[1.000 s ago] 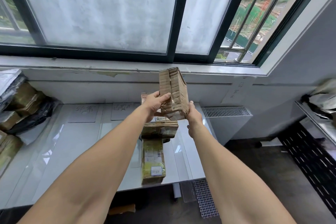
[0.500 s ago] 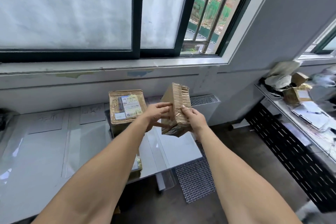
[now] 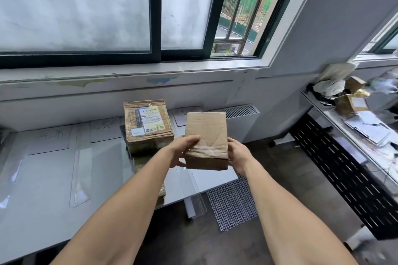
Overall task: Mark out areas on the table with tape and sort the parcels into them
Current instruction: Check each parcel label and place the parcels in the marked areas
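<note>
- Tape strips already divide our bench; one box sits sorted.
- Our left hand and right hand clamp a parcel, not yet placed.

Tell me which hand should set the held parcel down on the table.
Left, probably. The left hand grips the parcel on the side toward the table, while the right hand holds the side over the floor, so it would reach further.
</note>
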